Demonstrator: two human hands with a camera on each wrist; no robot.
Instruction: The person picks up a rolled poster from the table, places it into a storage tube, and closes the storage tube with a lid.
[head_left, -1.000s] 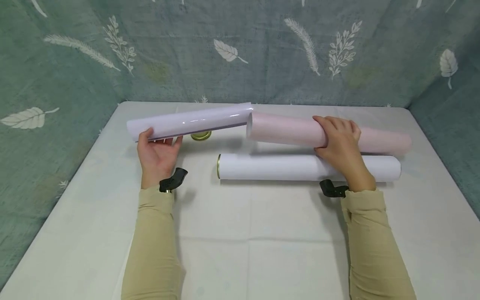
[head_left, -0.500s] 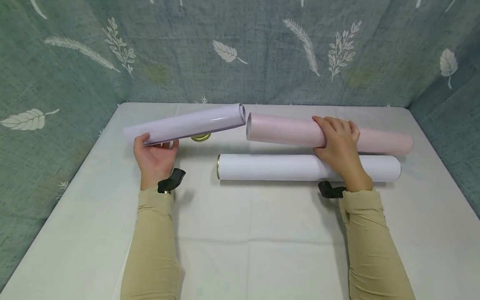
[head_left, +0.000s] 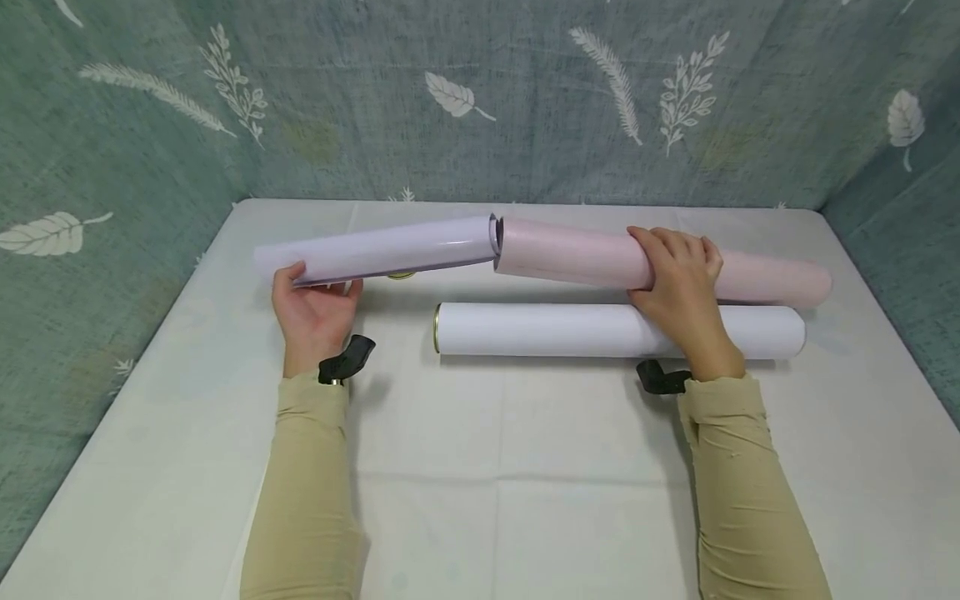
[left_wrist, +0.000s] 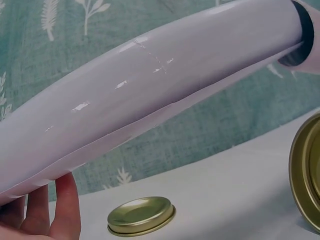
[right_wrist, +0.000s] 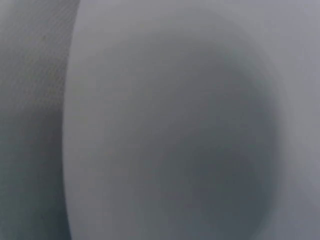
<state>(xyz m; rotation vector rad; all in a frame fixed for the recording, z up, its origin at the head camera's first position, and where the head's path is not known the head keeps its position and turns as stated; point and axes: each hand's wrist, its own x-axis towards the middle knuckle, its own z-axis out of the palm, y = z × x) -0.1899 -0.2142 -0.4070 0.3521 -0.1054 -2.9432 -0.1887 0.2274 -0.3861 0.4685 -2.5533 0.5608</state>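
Our left hand [head_left: 315, 317] pinches the glossy lilac roll [head_left: 390, 250] near its left end, thumb on the near side and fingers underneath; we judge that this cradles the weight and keeps the sheet curled tight without crushing it. Our right hand [head_left: 678, 279] grips the pink tube [head_left: 577, 254] from above, thumb on the near side and fingers curled over to the far side, probably to steady it near its middle.

Between our hands, the roll's right end meets the tube's left mouth. We cannot tell whether its edge lies just inside or only against the rim. The roll slants up towards the right, seemingly so its end comes level with the mouth, which looks raised off the table [head_left: 420, 533].

Beyond the roll's near edge, a gold lid [left_wrist: 141, 215] lies flat on the table, mostly hidden from the head camera. On the near side of the pink tube and roughly alongside it lies a white tube [head_left: 540, 330], its gold end [head_left: 437, 328] facing left, well apart from our left hand. The right wrist view is too blurred to add anything. A leaf-patterned cloth [head_left: 525, 150] hangs on the far side.
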